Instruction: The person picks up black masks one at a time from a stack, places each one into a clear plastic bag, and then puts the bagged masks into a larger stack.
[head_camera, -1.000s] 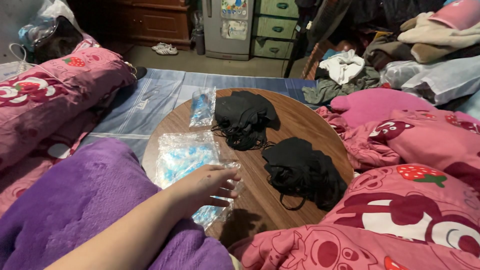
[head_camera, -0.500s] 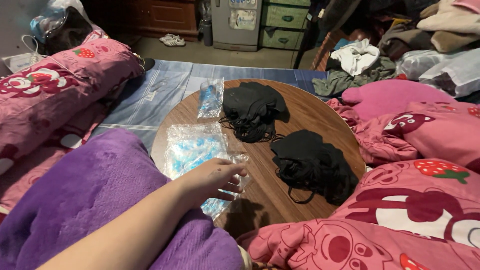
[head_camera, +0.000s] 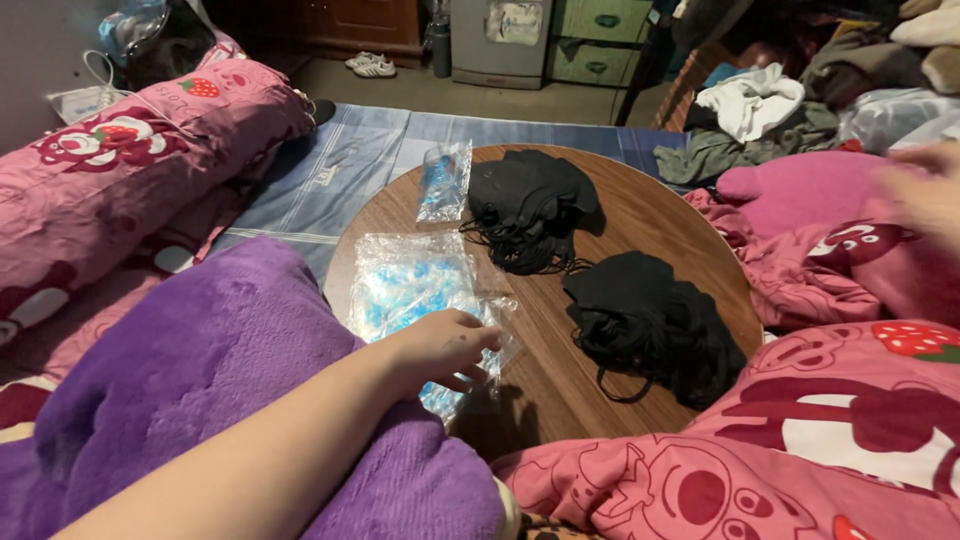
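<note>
The left hand (head_camera: 440, 350) is laid palm down on a stack of clear plastic bags with blue print (head_camera: 415, 290) at the near left edge of the round wooden desk (head_camera: 660, 225). Its fingers (head_camera: 478, 338) are loosely curled and slightly spread, resting on the top bag. The forearm is stretched in from the lower left over a purple blanket (head_camera: 200, 370). The right hand (head_camera: 925, 190) is seen only as a blur at the right edge, raised over pink bedding (head_camera: 850, 420); its fingers cannot be made out. Two heaps of black face masks (head_camera: 640, 315) are spread across the desk's middle and far side.
</note>
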